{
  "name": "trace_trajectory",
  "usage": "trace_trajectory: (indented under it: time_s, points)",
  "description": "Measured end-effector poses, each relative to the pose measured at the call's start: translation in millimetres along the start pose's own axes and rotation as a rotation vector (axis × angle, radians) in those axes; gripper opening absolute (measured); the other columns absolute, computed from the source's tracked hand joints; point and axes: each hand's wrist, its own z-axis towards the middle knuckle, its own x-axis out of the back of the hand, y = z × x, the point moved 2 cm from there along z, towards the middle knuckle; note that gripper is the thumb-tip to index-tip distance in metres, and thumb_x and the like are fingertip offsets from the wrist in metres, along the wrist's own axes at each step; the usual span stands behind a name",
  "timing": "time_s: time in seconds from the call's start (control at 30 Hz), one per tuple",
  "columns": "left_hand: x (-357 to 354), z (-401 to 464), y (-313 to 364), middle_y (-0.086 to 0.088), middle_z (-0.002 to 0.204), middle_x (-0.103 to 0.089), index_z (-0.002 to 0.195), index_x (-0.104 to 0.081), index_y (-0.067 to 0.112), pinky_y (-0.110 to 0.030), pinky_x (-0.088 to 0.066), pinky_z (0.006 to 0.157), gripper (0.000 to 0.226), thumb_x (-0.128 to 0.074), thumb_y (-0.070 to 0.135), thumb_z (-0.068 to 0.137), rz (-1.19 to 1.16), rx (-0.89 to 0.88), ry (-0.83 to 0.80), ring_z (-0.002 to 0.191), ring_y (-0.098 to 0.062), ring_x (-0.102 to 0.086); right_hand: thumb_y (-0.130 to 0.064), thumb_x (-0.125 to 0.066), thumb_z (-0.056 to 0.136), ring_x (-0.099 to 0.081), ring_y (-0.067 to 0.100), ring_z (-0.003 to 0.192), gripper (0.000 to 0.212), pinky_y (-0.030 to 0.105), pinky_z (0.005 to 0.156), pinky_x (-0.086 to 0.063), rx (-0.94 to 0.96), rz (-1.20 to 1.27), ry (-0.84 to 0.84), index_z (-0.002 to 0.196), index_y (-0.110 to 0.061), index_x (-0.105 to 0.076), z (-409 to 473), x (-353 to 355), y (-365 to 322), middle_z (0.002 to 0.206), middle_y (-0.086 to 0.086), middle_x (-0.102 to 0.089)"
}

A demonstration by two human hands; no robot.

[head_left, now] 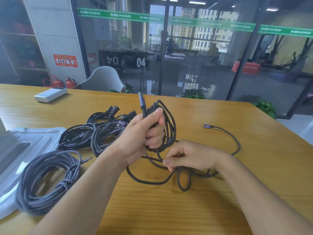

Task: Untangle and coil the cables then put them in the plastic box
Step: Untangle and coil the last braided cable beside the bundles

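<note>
While the plastic box (pixel 33 143) at the left edge is cut off (only its pale lid and rim show), the braided cable (pixel 169 131) sits at centre frame. The left hand (pixel 144 131) grips its gathered loops, USB plug (pixel 141 99) pointing up; the loops hang downward, dark grey and woven. The right hand (pixel 189 155) pinches a loose strand low at centre, where tangled slack lies on the wooden table (pixel 220 200). The angled far plug (pixel 207 126) lies at right, pointing left. A coiled grey cable (pixel 47 180) lies lower left; the black cables (pixel 94 129) behind overlap, hard to separate.
</note>
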Motion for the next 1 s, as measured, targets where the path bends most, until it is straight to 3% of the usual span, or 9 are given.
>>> trace_trajectory:
  time_s: [0.17,0.33,0.47,0.6,0.67,0.73,0.8,0.9,1.0]
  points:
    - [6.6,0.1,6.1,0.009,0.054,-0.022,0.072,-0.051,0.020,-0.022,-0.019,0.042,0.032,-0.051,0.036,0.100,-0.029,0.075,-0.092,0.043,-0.009,-0.019,-0.047,-0.069,0.094,-0.033,0.013,0.058,0.042,0.015,0.056,-0.033,-0.093,0.099,0.189,0.071,-0.012,-0.064,-13.6,28.9,22.1,0.068,0.010,-0.039]
    - [6.9,-1.8,8.8,0.009,0.053,-0.023,0.072,-0.049,0.020,-0.021,-0.019,0.042,0.033,-0.050,0.036,0.101,0.018,0.086,-0.099,0.043,-0.008,-0.019,-0.049,-0.071,0.088,-0.058,0.009,0.073,0.024,0.022,0.073,-0.049,-0.140,0.096,0.237,0.078,-0.027,-0.076,-23.5,46.5,36.4,0.078,-0.004,-0.068]
    - [9.6,-2.2,10.6,0.008,0.055,-0.021,0.073,-0.048,0.019,-0.021,-0.018,0.043,0.032,-0.050,0.036,0.100,0.053,0.103,-0.107,0.044,-0.009,-0.018,-0.054,-0.068,0.090,-0.067,0.010,0.089,0.022,0.036,0.090,-0.053,-0.174,-0.022,0.311,0.088,-0.035,-0.077,-30.3,54.1,45.1,0.092,-0.008,-0.075]
    - [3.3,-2.0,2.2,0.006,0.057,-0.022,0.074,-0.049,0.019,-0.021,-0.019,0.044,0.032,-0.050,0.034,0.101,0.150,0.158,-0.188,0.046,-0.010,-0.016,-0.078,-0.058,0.080,-0.057,0.019,0.083,0.043,0.039,0.082,-0.045,-0.338,-0.258,0.405,0.083,-0.038,-0.073,-28.8,54.7,49.7,0.079,-0.010,-0.068]
    - [1.5,-2.6,0.6,0.004,0.058,-0.023,0.074,-0.048,0.019,-0.021,-0.019,0.044,0.033,-0.050,0.035,0.102,0.207,0.176,-0.217,0.047,-0.012,-0.016,-0.088,-0.053,0.074,-0.053,0.015,0.079,0.061,0.035,0.088,-0.037,-0.414,-0.482,0.563,0.071,-0.030,-0.068,-27.2,56.4,46.7,0.067,-0.011,-0.064]
    - [2.3,-3.6,1.5,0.003,0.059,-0.022,0.074,-0.048,0.019,-0.023,-0.017,0.045,0.034,-0.051,0.036,0.102,0.252,0.185,-0.219,0.048,-0.014,-0.015,-0.095,-0.049,0.071,-0.051,0.013,0.064,0.078,0.033,0.089,-0.032,-0.411,-0.653,0.776,0.056,-0.019,-0.051,-25.7,57.6,35.9,0.050,-0.010,-0.053]
    - [3.5,-3.6,1.0,0.001,0.060,-0.022,0.073,-0.048,0.018,-0.025,-0.017,0.045,0.036,-0.054,0.037,0.103,0.301,0.196,-0.215,0.049,-0.015,-0.015,-0.094,-0.046,0.075,-0.039,0.019,0.048,0.081,0.030,0.078,-0.032,-0.367,-0.723,0.874,0.051,-0.019,-0.033,-20.5,50.1,23.7,0.043,-0.007,-0.035]
    - [-1.1,-3.1,-5.1,-0.001,0.060,-0.025,0.074,-0.052,0.017,-0.025,-0.018,0.045,0.037,-0.057,0.036,0.105,0.398,0.231,-0.222,0.051,-0.017,-0.016,-0.080,-0.058,0.084,-0.026,0.019,0.047,0.074,0.030,0.053,-0.024,-0.293,-0.549,0.954,0.054,-0.019,-0.028,-9.2,34.5,14.5,0.046,-0.004,-0.026]
    - [-7.0,-1.7,-12.2,0.000,0.058,-0.028,0.077,-0.052,0.013,-0.026,-0.017,0.046,0.035,-0.054,0.030,0.109,0.498,0.285,-0.219,0.051,-0.016,-0.018,-0.056,-0.072,0.091,-0.026,0.018,0.052,0.065,0.031,0.051,-0.023,-0.210,-0.119,0.979,0.056,-0.016,-0.034,-4.2,29.5,6.9,0.052,0.000,-0.027]
